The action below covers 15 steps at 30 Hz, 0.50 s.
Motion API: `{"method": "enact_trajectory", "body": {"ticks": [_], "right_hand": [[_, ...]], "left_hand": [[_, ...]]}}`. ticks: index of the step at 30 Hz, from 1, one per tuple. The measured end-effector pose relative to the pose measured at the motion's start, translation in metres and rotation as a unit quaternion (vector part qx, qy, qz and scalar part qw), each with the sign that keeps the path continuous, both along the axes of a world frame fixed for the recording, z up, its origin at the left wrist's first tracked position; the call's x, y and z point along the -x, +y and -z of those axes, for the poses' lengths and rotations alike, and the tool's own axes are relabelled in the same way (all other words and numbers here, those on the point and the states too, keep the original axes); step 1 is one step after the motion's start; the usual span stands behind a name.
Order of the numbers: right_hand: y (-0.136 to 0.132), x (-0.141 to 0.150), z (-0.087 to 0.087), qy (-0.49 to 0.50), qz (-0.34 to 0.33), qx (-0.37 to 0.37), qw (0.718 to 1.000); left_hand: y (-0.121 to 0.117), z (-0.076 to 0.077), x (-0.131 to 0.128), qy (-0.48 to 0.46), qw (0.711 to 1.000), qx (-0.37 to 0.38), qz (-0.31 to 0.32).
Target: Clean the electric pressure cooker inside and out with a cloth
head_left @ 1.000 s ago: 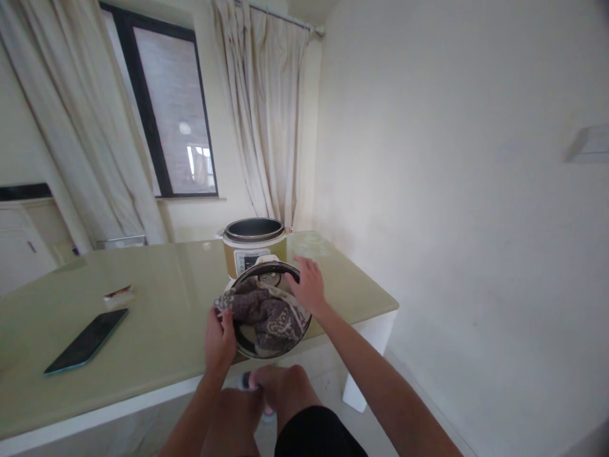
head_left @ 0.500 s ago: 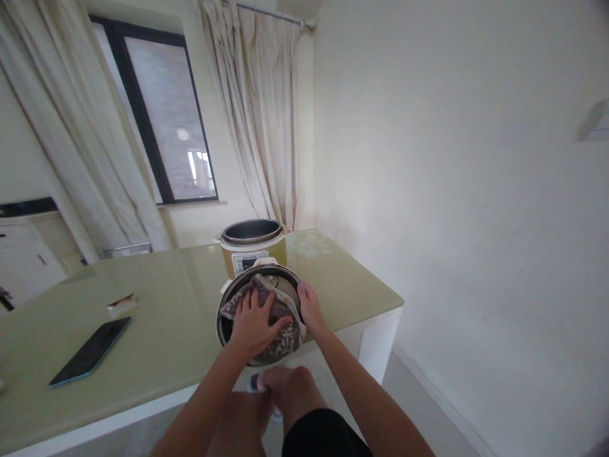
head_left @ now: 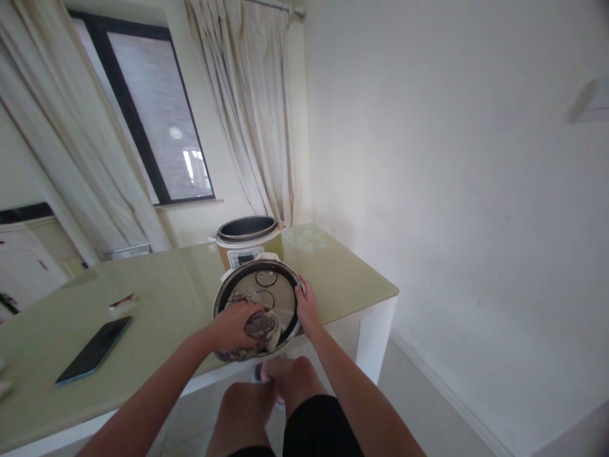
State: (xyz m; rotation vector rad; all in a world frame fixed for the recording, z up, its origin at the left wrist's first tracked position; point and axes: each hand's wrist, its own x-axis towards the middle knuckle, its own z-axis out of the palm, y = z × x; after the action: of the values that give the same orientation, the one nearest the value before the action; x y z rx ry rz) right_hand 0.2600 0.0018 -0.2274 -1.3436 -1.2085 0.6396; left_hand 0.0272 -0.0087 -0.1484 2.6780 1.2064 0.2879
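Note:
A round pressure cooker lid [head_left: 285, 297] is tilted up at the table's front edge, its metal inner side facing me. My right hand [head_left: 307, 308] grips the lid's right rim. My left hand [head_left: 238, 327] is closed around a grey patterned cloth [head_left: 261, 325] and presses it on the lower left of the lid's inside. Part of the cloth hangs below the hand. Just behind the lid stands the cooker body [head_left: 276, 246], uncovered, with a dark inner pot and a control panel partly hidden by the lid.
The pale green table [head_left: 162, 304] has a white frame. On its left lie a dark tablet [head_left: 95, 349] and a small clear and brown item [head_left: 122, 303]. Curtains [head_left: 257, 114] and a window stand behind; a white wall [head_left: 428, 158] is to the right.
My left hand has moved the cloth from the lid's middle to its lower left, bunching it up. More of the inner metal shows. My right hand stays on the rim.

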Motion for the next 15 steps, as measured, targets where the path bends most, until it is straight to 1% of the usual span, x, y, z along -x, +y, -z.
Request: {"method": "enact_trajectory", "body": {"ticks": [2, 4, 5, 7, 10, 11, 13, 15], "right_hand": [[-0.002, 0.005, -0.001, -0.014, 0.0, -0.002, 1.0], [-0.006, 0.01, -0.001, -0.033, -0.005, -0.014, 0.999], [-0.007, 0.013, -0.001, -0.041, -0.006, -0.022, 0.999], [-0.01, 0.017, 0.0, -0.042, -0.009, -0.037, 0.998], [-0.012, 0.019, 0.001, -0.006, -0.029, -0.043, 0.999], [-0.012, 0.018, 0.001, 0.006, -0.037, -0.037, 0.999], [-0.012, 0.016, 0.0, 0.024, -0.049, -0.022, 0.998], [-0.011, 0.012, 0.0, 0.036, -0.053, -0.019, 0.998]], "left_hand": [[0.01, -0.008, 0.011, 0.037, 0.999, -0.032, -0.011], [0.018, -0.01, 0.009, 0.047, 0.996, -0.074, -0.033], [0.021, -0.008, 0.004, 0.036, 0.994, -0.095, -0.051], [0.024, 0.0, -0.014, -0.004, 0.987, -0.133, -0.091], [0.018, 0.015, -0.05, -0.044, 0.978, -0.153, -0.133], [0.014, 0.019, -0.061, -0.046, 0.979, -0.149, -0.132], [0.004, 0.023, -0.075, -0.049, 0.983, -0.136, -0.109], [-0.005, 0.022, -0.079, -0.071, 0.99, -0.1, -0.072]]}}
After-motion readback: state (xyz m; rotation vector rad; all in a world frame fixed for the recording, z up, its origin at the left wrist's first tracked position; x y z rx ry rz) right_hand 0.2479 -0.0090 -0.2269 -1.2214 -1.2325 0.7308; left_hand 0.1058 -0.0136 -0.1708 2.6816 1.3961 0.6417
